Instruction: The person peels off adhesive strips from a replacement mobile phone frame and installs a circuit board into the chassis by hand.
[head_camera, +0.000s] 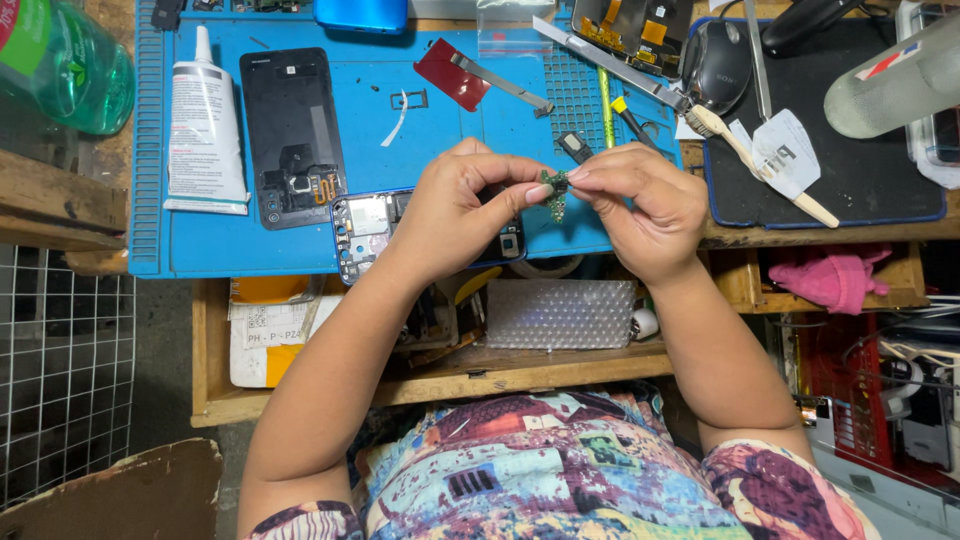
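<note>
Together, left hand and right hand grips pinched shut on small green circuit board, above blue mat

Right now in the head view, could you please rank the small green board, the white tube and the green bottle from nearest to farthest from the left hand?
1. Small green board: pinched at the fingertips of the left hand, shared with the right hand.
2. White tube: on the blue mat, off to the left.
3. Green bottle: far left corner, beyond the mat's edge.
</note>
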